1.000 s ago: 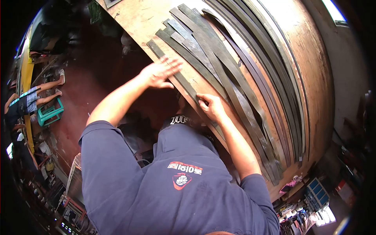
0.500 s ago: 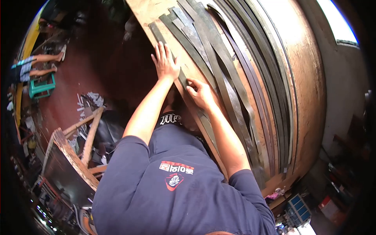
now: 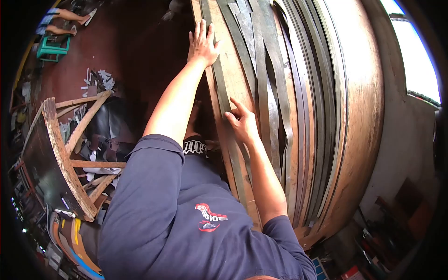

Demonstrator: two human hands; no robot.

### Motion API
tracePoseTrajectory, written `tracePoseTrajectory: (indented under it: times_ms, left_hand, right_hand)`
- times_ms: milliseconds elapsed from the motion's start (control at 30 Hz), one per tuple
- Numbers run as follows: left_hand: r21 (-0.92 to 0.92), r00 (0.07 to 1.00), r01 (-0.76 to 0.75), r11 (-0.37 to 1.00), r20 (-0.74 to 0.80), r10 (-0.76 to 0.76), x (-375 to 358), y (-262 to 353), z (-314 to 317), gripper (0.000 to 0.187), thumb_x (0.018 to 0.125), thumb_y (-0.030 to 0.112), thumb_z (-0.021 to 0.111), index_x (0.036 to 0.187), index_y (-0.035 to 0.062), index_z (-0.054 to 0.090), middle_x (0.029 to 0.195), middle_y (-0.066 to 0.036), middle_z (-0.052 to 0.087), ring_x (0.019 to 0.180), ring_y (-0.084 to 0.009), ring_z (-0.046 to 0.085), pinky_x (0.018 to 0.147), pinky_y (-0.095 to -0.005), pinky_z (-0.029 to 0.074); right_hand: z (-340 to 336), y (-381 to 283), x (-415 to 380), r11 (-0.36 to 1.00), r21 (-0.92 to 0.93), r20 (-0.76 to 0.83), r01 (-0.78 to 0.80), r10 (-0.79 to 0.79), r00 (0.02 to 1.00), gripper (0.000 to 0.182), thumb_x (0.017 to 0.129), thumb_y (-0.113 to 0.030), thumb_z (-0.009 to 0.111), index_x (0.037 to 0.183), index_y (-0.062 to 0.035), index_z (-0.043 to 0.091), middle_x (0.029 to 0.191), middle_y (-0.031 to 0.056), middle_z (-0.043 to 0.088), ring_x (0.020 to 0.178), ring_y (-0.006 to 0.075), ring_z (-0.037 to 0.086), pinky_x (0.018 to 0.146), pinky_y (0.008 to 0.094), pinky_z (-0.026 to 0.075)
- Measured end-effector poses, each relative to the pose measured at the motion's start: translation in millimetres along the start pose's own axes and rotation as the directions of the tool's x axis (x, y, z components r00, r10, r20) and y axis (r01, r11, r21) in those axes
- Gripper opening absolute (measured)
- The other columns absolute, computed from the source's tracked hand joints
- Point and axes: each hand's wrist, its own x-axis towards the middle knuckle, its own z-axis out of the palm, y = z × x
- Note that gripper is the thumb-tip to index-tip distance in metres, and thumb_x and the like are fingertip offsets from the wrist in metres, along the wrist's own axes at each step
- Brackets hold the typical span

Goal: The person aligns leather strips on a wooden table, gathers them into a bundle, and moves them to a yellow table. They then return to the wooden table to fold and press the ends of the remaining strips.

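Along left edge of table [image 3: 364, 84], dark strip [image 3: 219, 84] lies under my left hand [image 3: 204, 49], fingers spread; my right hand [image 3: 245, 126] at its right edge, thumb and forefinger parted. Looks light, bendy, maybe slick; best pinched across both long edges.

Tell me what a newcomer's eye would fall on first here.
Most likely the bundle of long dark strips, running lengthwise over the wooden table. Next, perhaps, the left hand, spread on a separate strip along the table's left edge, with the right hand lower down beside it. Off to the left, the bright green stool stands out against the reddish floor.
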Motion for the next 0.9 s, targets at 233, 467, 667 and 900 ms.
tracePoseTrajectory:
  times_ms: [233,467,667,900]
  left_hand:
    - [0.038,1.0,0.008,0.999,0.005,-0.008,1,-3,7,0.071,0.096,0.05,0.043,0.151,0.0104,0.024,0.16,-0.014,0.009,0.148,-0.0261,0.006,0.119,-0.0479,0.008]
    - [0.065,1.0,-0.015,0.998,0.001,0.015,2,-3,7,0.072,0.096,0.052,0.042,0.151,0.0081,0.025,0.159,-0.017,0.01,0.148,-0.0294,0.007,0.119,-0.0497,0.01]
    - [0.066,1.0,-0.023,0.998,-0.011,0.023,2,-2,6,0.072,0.095,0.051,0.044,0.15,0.0066,0.027,0.158,-0.018,0.012,0.148,-0.0299,0.008,0.118,-0.05,0.011]
    - [0.039,0.999,-0.028,0.999,-0.018,0.028,1,-2,4,0.072,0.095,0.05,0.046,0.149,0.0059,0.029,0.158,-0.019,0.013,0.147,-0.0303,0.009,0.118,-0.0503,0.012]
  right_hand:
    - [18,34,2,0.983,0.181,-0.068,0.031,-0.019,0.998,0.048,0.083,-0.006,0.072,0.129,-0.0087,0.059,0.078,0.0021,0.061,0.067,0.0086,0.053,0.067,0.0252,0.049]
    - [20,34,3,0.978,0.206,-0.084,0.041,-0.024,0.996,0.042,0.083,-0.008,0.072,0.125,-0.0073,0.062,0.08,0.0039,0.062,0.069,0.0088,0.055,0.067,0.0257,0.049]
    - [21,34,4,0.989,0.141,-0.104,0.047,-0.033,0.994,0.041,0.084,-0.009,0.071,0.124,-0.0073,0.062,0.082,0.0072,0.065,0.071,0.0098,0.058,0.068,0.0265,0.05]
    - [20,28,3,0.988,0.153,-0.099,0.019,-0.004,0.995,0.041,0.084,-0.009,0.071,0.123,-0.0069,0.062,0.08,0.0083,0.066,0.069,0.0111,0.06,0.066,0.0275,0.051]
